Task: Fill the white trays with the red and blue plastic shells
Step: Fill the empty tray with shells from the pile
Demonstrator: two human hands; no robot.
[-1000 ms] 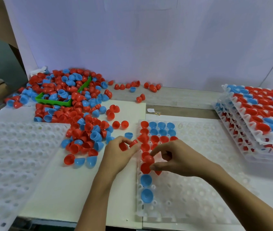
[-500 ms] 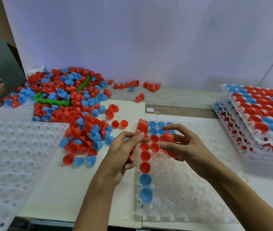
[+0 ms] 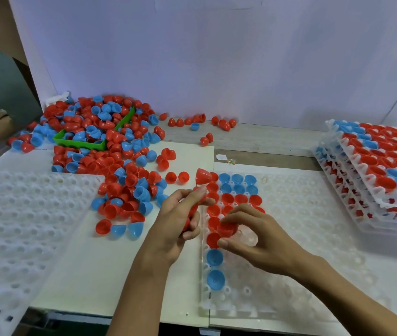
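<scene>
Hands: 2; R hand (image 3: 260,236) pinching 1 red shell (image 3: 227,229) over tray (image 3: 289,275).

Workshop bench — stacked filled trays (image 3: 374,170)

1. Open pockets are left across the right and near part of the white tray (image 3: 301,263).
2. The left side is blocked by the loose shell pile (image 3: 120,170).
3. The right edge is bounded by the stacked filled trays (image 3: 374,173).
</scene>
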